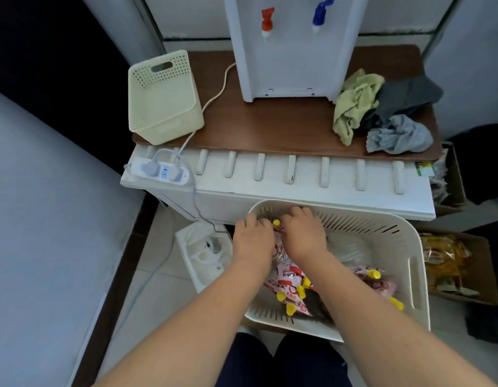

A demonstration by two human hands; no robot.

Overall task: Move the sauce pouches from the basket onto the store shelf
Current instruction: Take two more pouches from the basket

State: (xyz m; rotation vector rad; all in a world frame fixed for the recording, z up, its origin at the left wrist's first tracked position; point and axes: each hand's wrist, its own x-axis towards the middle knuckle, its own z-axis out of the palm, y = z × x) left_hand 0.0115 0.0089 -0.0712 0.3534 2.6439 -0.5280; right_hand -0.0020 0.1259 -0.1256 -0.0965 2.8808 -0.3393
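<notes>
A large white slotted basket (pixel 410 263) sits on the floor in front of me, holding several red-and-white sauce pouches (pixel 291 280) with yellow caps. My left hand (pixel 252 238) and my right hand (pixel 302 233) are both down at the basket's far left corner, fingers curled around a pouch whose yellow cap (pixel 276 222) shows between them. Most of that pouch is hidden under my hands. The white shelf (pixel 298 185) with raised dividers stands just beyond the basket.
On the brown board (pixel 270 127) behind the shelf stand a small cream basket (pixel 162 99), a white water dispenser (pixel 292 51) and crumpled cloths (pixel 382 113). A power strip (pixel 161 171) and cable lie at the shelf's left end. Cardboard boxes (pixel 460 263) of goods sit right.
</notes>
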